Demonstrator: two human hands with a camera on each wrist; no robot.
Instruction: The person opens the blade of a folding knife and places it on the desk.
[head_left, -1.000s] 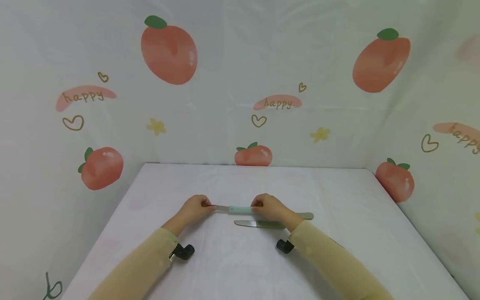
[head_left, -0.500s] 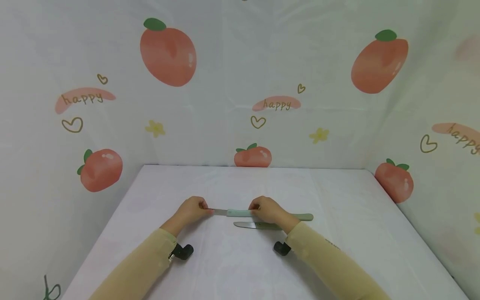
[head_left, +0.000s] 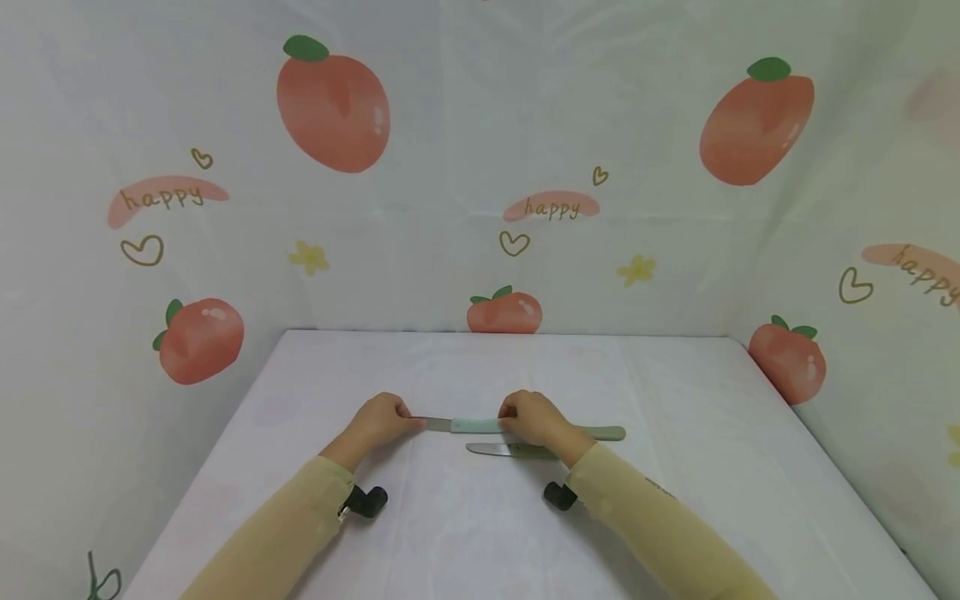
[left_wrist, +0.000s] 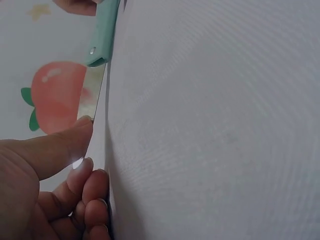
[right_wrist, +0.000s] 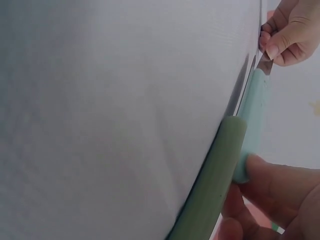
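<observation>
A knife with a pale teal handle [head_left: 476,426] lies crosswise between my hands, its blade [head_left: 437,424] toward the left. My left hand [head_left: 378,420] pinches the blade near its tip between thumb and fingers, hiding the tip. With thumb and fingers, my right hand [head_left: 531,418] holds the far end of the teal handle. Nearer to me lies a second knife [head_left: 491,449] with a green handle, partly covered by the right wrist. Another green handle [head_left: 603,433] sticks out to the right behind that wrist; the rest of it is hidden.
A white cloth covers the table [head_left: 420,542], whose back edge meets a white curtain [head_left: 442,167] printed with fruit. Small black wrist cameras [head_left: 367,502] hang under both sleeves, close to the table.
Both hands have shifted very slightly left, together with the teal-handled knife. Their grips look the same, and the green-handled knives stay where they were.
</observation>
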